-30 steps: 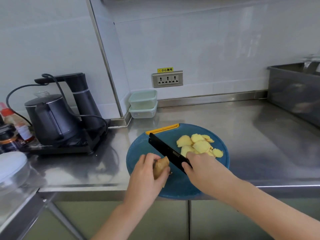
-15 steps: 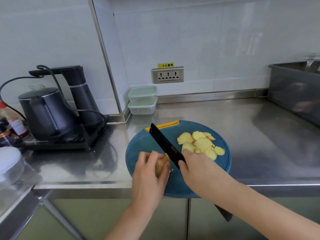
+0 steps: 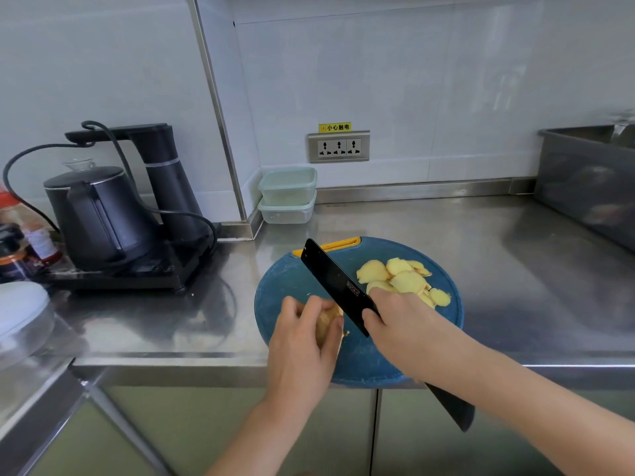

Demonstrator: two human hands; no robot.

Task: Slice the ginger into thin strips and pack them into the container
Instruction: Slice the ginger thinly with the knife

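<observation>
A round blue cutting board (image 3: pixel 285 286) with a yellow tab lies at the counter's front edge. My left hand (image 3: pixel 302 341) grips a ginger piece (image 3: pixel 326 321) on the board's left part. My right hand (image 3: pixel 405 324) holds a black knife (image 3: pixel 335 281), with its blade slanting up-left right beside the ginger and its handle end poking out under my wrist. A pile of several pale yellow ginger slices (image 3: pixel 402 278) sits on the board's far right. Two stacked clear containers (image 3: pixel 288 195) with pale green lids stand in the wall corner behind the board.
A black kettle (image 3: pixel 92 214) on its base with a cord stands at the left. Sauce bottles (image 3: pixel 24 242) and a white lid (image 3: pixel 20 307) are at the far left. A grey bin (image 3: pixel 587 180) fills the right back. A wall socket (image 3: pixel 338 146) is above the counter.
The knife blade has swung more upright and closer against the ginger, and its handle end now shows under my right wrist. My left hand keeps its grip on the ginger.
</observation>
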